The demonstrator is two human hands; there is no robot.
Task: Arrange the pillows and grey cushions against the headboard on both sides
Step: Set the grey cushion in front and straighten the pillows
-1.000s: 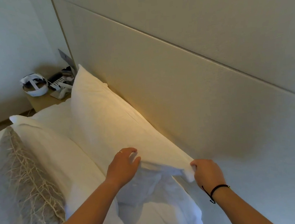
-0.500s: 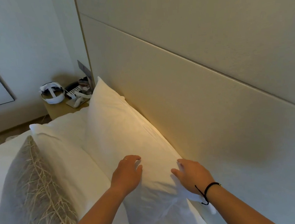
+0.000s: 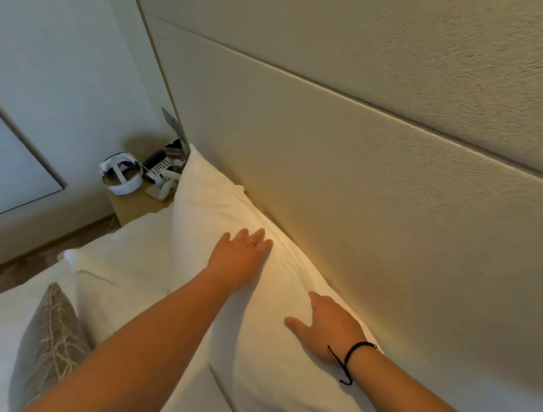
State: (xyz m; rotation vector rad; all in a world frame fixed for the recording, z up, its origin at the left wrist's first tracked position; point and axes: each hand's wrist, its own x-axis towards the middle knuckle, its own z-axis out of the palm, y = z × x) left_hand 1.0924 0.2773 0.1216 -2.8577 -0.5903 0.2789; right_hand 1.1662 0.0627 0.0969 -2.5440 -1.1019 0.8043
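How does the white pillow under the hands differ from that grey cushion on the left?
The white pillow is plain; the grey cushion bears a pale branch pattern. The pillow leans against the headboard; the cushion stands apart from it, in front of another pillow. Both hands press the pillow; none touches the cushion. Both stand on edge.

Grey cushion partly hidden by left forearm; nightstand clutter indistinct.

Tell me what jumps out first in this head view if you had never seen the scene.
Two bare arms reach in from below, the left hand and right hand lying flat with straight fingers on a big white pillow leaned against the beige headboard. Left of it stands a grey cushion with a pale branch pattern. Far back, a nightstand carries a white headset.
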